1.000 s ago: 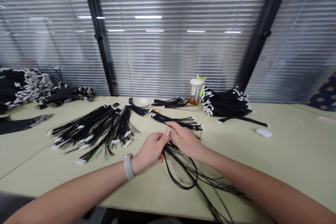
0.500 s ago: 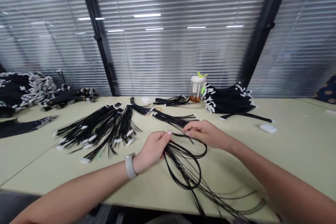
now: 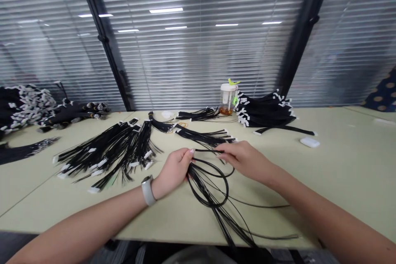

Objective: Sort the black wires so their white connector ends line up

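A bundle of black cables [image 3: 213, 202] hangs in loops from my left hand [image 3: 175, 171], whose thumb and fingers are pinched around it. My right hand [image 3: 243, 159] grips a strand of the same cables between thumb and fingertips, to the right of my left hand. Between the two hands a short length of cable runs nearly straight. Loose ends trail down past the table's front edge and off to the right under my right forearm. A grey-banded watch sits on my left wrist.
Black cables with white connectors [image 3: 123, 152] are spread at left, with a larger pile [image 3: 27, 105] behind. More cables [image 3: 266, 109] are stacked at the back right beside a lidded cup [image 3: 227, 99]. A small white case [image 3: 309, 142] lies right of my right hand.
The cable stretch between my hands has straightened, and the loop under my right hand is smaller. The whole view has shifted slightly. Both hands keep their grip.
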A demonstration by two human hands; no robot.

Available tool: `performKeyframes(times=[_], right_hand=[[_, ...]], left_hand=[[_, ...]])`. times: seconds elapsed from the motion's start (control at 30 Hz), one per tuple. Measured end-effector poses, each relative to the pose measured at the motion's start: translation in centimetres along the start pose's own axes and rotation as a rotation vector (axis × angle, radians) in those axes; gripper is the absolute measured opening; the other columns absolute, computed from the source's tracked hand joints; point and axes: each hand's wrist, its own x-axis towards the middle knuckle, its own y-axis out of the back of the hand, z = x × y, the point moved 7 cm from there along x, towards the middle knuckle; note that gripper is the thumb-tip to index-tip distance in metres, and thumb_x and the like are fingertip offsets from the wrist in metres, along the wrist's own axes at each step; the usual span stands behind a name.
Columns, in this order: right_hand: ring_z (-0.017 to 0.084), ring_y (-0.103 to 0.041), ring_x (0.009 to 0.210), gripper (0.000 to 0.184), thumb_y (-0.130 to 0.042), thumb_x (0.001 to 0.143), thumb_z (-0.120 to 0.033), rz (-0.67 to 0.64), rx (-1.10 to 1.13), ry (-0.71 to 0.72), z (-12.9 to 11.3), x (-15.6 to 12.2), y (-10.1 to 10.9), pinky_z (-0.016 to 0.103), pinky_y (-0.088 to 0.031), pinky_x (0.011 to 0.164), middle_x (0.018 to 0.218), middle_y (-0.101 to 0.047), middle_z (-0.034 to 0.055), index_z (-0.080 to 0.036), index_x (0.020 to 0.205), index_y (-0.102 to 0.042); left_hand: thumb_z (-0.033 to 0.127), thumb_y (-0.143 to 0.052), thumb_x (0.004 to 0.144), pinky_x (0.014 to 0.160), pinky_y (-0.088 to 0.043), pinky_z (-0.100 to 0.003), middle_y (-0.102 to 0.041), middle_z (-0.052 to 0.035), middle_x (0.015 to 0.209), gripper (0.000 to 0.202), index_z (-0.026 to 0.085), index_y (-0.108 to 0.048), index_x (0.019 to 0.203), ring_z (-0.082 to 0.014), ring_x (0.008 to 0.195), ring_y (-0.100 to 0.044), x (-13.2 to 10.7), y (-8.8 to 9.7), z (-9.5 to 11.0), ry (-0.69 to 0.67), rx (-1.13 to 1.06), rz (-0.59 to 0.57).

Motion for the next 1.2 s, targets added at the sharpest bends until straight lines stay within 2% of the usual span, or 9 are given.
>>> performKeyframes(times=[0.13, 0.23, 0.33, 0.43, 0.57, 0.8, 1.03, 1.1, 1.2], right_hand=[[0.017, -0.057, 0.075, 0.019, -0.045, 0.086, -0.023, 0.1, -0.235, -0.129, -0.3, -0.2, 0.8, 0.026, -0.039, 0.062, 0.089, -0.063, 0.008, -0.015, 0.096, -0.059], [0.017, -0.053, 0.064, 0.022, -0.044, 0.085, -0.031, 0.113, -0.381, -0.171, -1.5, -0.8, 1.4, 0.026, -0.032, 0.054, 0.075, -0.06, 0.0061, -0.016, 0.075, -0.057], [0.012, -0.044, 0.049, 0.037, -0.042, 0.085, -0.039, -0.083, -0.231, -0.188, -2.4, -1.3, 0.2, 0.024, -0.024, 0.047, 0.053, -0.052, 0.0002, -0.017, 0.057, -0.049], [0.01, -0.045, 0.051, 0.034, -0.043, 0.085, -0.039, -0.19, 0.053, -0.194, -3.1, -1.4, -1.0, 0.022, -0.028, 0.048, 0.055, -0.054, -0.0014, -0.018, 0.06, -0.052], [0.01, -0.05, 0.062, 0.021, -0.043, 0.085, -0.025, -0.17, 0.276, -0.138, -3.9, -1.0, -1.9, 0.021, -0.035, 0.06, 0.065, -0.056, -0.0022, -0.018, 0.069, -0.053], [0.013, -0.052, 0.072, 0.01, -0.044, 0.081, -0.017, -0.113, 0.261, -0.111, -4.1, -1.0, -1.8, 0.024, -0.04, 0.069, 0.078, -0.057, 0.0017, -0.017, 0.076, -0.053], [0.012, -0.048, 0.052, 0.018, -0.049, 0.077, -0.018, -0.189, -0.019, -0.152, -3.2, -1.3, -1.9, 0.023, -0.03, 0.049, 0.056, -0.054, -0.0002, -0.019, 0.06, -0.054], [0.014, -0.048, 0.049, 0.017, -0.05, 0.075, -0.019, -0.155, -0.177, -0.239, -1.7, -1.5, -0.6, 0.024, -0.025, 0.045, 0.05, -0.054, 0.0003, -0.021, 0.06, -0.058], [0.018, -0.052, 0.049, 0.018, -0.049, 0.078, -0.023, 0.049, -0.362, -0.394, 1.0, -1.7, 3.0, 0.026, -0.028, 0.045, 0.05, -0.058, 0.0017, -0.024, 0.072, -0.066]], left_hand=[[0.049, -0.036, 0.083, 0.036, -0.029, -0.019, -0.038, 0.0063, 0.04, 0.039, 0.017, -0.045, 0.063, -0.0079, 0.035, -0.037, -0.2, 0.1, -0.2, 0.033, -0.081, 0.022], [0.049, -0.038, 0.082, 0.035, -0.03, -0.018, -0.037, 0.0068, 0.04, 0.038, 0.017, -0.045, 0.064, -0.0074, 0.033, -0.038, -0.3, 0.6, -0.2, 0.027, -0.127, 0.093], [0.051, -0.038, 0.082, 0.033, -0.03, -0.018, -0.039, 0.0065, 0.042, 0.039, 0.017, -0.044, 0.063, -0.0075, 0.033, -0.04, -0.3, 0.8, -0.2, 0.016, -0.173, 0.138], [0.051, -0.037, 0.082, 0.032, -0.03, -0.018, -0.04, 0.0064, 0.041, 0.039, 0.017, -0.044, 0.064, -0.0078, 0.032, -0.04, -0.4, 0.7, -0.1, 0.012, -0.19, 0.139], [0.049, -0.037, 0.083, 0.034, -0.032, -0.018, -0.039, 0.0066, 0.044, 0.038, 0.017, -0.044, 0.065, -0.0075, 0.034, -0.04, -0.7, 0.6, 0.1, -0.015, -0.151, 0.13], [0.048, -0.036, 0.084, 0.043, -0.032, -0.019, -0.039, 0.0052, 0.045, 0.04, 0.016, -0.047, 0.064, -0.008, 0.043, -0.04, -0.5, 1.0, 0.4, -0.056, 0.01, 0.091], [0.047, -0.044, 0.079, 0.044, -0.023, -0.019, -0.029, 0.0051, 0.048, 0.044, 0.016, -0.035, 0.049, -0.006, 0.046, -0.027, -0.4, 0.7, 1.1, -0.085, 0.039, 0.049], [0.046, -0.046, 0.078, 0.044, -0.023, -0.019, -0.028, 0.0051, 0.049, 0.044, 0.016, -0.032, 0.049, -0.0057, 0.047, -0.026, -0.4, 0.6, 0.9, -0.068, 0.019, 0.047], [0.051, -0.047, 0.077, 0.042, -0.024, -0.019, -0.031, 0.0055, 0.046, 0.044, 0.016, -0.036, 0.051, -0.0056, 0.044, -0.03, -0.2, 0.6, 0.1, 0.012, -0.067, 0.056]])
